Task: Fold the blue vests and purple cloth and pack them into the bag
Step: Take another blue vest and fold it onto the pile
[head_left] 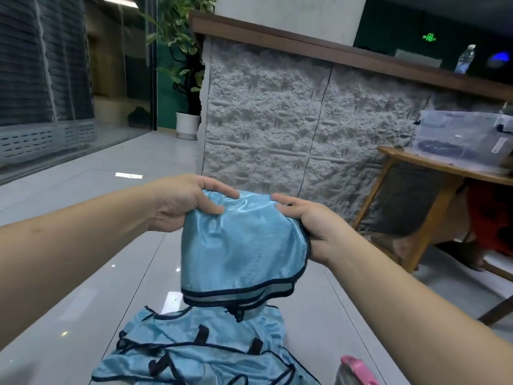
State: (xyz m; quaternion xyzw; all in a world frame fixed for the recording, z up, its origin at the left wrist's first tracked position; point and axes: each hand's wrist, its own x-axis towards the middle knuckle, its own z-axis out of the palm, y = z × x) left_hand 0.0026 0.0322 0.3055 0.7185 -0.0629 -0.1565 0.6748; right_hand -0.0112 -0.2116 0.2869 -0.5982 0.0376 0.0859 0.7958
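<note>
A light blue mesh vest [241, 245] with dark trim hangs folded in the air in front of me. My left hand [183, 201] grips its top left corner, thumb on the near side. My right hand [308, 220] grips its top right edge. Below it, more blue vests [200, 351] lie in a loose heap on the grey tiled floor. A pink-edged object [358, 370], possibly the bag, shows at the bottom edge, mostly cut off. No purple cloth is in view.
A grey textured counter wall [305, 129] stands straight ahead. At the right is a wooden table [433, 173] with a clear plastic box [466, 137] on it. A potted plant [188, 79] stands at the back left by a glass partition.
</note>
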